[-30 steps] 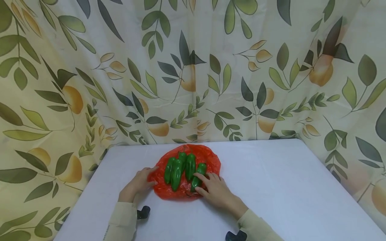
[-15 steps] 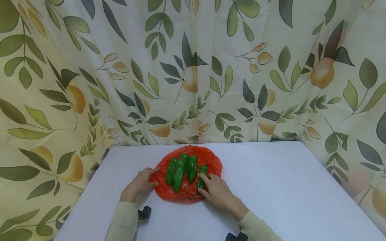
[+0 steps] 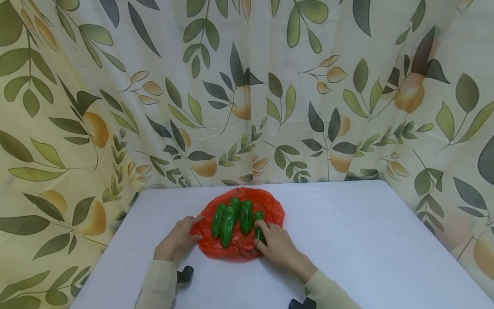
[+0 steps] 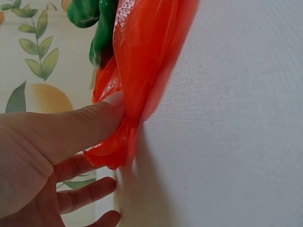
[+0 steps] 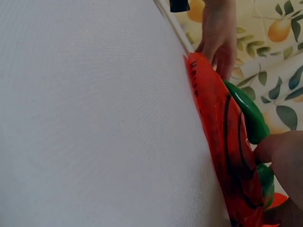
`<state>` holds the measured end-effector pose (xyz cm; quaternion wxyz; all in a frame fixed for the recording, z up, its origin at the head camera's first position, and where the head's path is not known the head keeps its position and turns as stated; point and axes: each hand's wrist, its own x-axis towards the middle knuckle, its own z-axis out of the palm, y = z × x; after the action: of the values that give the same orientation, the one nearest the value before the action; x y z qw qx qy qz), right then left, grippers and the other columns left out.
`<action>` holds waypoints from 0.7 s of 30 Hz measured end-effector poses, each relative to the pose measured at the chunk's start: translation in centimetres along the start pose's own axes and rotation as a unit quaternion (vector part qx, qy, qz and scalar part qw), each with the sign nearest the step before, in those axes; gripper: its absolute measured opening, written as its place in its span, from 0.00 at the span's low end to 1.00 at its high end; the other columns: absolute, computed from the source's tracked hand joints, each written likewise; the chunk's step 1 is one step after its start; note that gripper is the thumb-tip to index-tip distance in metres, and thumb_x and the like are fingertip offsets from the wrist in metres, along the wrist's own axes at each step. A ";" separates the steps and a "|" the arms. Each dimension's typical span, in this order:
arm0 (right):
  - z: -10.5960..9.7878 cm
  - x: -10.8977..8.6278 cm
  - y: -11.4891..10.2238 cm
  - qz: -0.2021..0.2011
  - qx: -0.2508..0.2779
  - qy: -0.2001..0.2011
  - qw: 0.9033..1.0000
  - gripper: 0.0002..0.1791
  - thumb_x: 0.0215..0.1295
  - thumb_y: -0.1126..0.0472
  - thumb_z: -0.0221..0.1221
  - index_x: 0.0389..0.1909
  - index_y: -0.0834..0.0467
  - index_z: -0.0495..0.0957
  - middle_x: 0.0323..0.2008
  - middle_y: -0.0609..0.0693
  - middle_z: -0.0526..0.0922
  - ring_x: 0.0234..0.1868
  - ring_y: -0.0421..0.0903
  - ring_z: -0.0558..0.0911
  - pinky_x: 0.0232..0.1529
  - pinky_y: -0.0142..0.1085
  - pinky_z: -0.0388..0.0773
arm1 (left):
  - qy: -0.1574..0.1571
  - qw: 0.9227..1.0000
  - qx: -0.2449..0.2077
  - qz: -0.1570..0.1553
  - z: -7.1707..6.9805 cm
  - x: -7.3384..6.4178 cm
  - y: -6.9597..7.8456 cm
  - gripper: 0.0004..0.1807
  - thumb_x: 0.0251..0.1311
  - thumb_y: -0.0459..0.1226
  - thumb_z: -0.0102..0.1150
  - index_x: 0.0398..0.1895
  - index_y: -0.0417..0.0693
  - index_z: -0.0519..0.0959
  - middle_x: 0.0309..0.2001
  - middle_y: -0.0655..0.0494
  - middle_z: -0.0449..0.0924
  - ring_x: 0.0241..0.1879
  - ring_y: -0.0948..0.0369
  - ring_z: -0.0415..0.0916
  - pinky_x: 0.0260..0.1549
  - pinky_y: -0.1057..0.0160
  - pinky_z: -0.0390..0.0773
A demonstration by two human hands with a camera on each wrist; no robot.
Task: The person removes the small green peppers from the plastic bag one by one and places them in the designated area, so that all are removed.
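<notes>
A red plastic bag point(image 3: 208, 247) lies spread on the white table, with several glossy green peppers point(image 3: 227, 227) on top, most grouped left of its middle. My left hand point(image 3: 179, 236) is at the bag's left edge; in the left wrist view its thumb point(image 4: 102, 118) pinches the gathered plastic, other fingers spread below. My right hand point(image 3: 279, 245) grips the rightmost green pepper point(image 3: 259, 215), its fingers and thumb over the pepper's right side and lower end. Dark printing on the bag shows in the right wrist view, where my thumb and fingers partly hide the peppers.
The white table point(image 3: 347, 240) extends right of the bag and in front of it. A curtain point(image 3: 278, 128) printed with leaves and fruit hangs behind and along both sides. Black wrist devices point(image 3: 185, 274) sit at both sleeves.
My right hand has shifted slightly right together with the rightmost pepper, widening its gap from the others. My left hand stays at the bag's left edge.
</notes>
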<state>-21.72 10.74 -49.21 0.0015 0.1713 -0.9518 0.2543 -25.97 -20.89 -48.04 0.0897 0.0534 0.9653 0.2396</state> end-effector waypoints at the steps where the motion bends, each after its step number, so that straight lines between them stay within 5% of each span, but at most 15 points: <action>1: 0.0 0.0 0.0 0.003 0.001 -0.001 1.000 0.24 0.69 0.53 0.59 0.64 0.47 0.69 0.55 0.55 0.81 0.58 0.55 0.76 0.52 0.53 0.76 | 0.000 1.000 0.000 0.000 0.0 0.0 0.0 0.37 0.58 0.38 0.71 0.72 0.53 0.71 0.67 0.38 0.71 0.67 0.39 0.66 0.61 0.33 0.74; 6: 0.1 0.1 0.0 0.005 -0.003 0.001 1.000 0.27 0.71 0.55 0.55 0.70 0.45 0.70 0.60 0.56 0.80 0.61 0.56 0.76 0.54 0.55 0.75 | -0.002 1.000 -0.002 -0.003 -0.2 -0.1 0.1 0.37 0.58 0.38 0.71 0.72 0.52 0.71 0.68 0.37 0.70 0.68 0.38 0.66 0.61 0.33 0.74; 14: 0.0 0.3 0.7 -0.002 0.022 0.015 1.000 0.24 0.70 0.52 0.60 0.66 0.47 0.72 0.55 0.53 0.83 0.57 0.52 0.78 0.52 0.53 0.76 | -0.003 1.000 0.001 -0.008 -0.1 -0.3 0.1 0.37 0.58 0.39 0.71 0.72 0.53 0.71 0.69 0.39 0.70 0.68 0.39 0.65 0.61 0.34 0.75; 21: -0.6 0.4 0.8 0.010 0.065 0.027 0.997 0.27 0.68 0.51 0.63 0.68 0.45 0.71 0.56 0.48 0.83 0.59 0.49 0.76 0.49 0.46 0.64 | -0.010 1.000 -0.024 -0.008 -0.2 -0.2 -0.2 0.36 0.59 0.39 0.71 0.72 0.54 0.71 0.71 0.40 0.67 0.70 0.39 0.62 0.62 0.31 0.72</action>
<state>-22.41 11.50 -49.01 0.0132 0.1542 -0.9346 0.3202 -25.84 -21.18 -47.98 0.1026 0.0454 0.9587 0.2614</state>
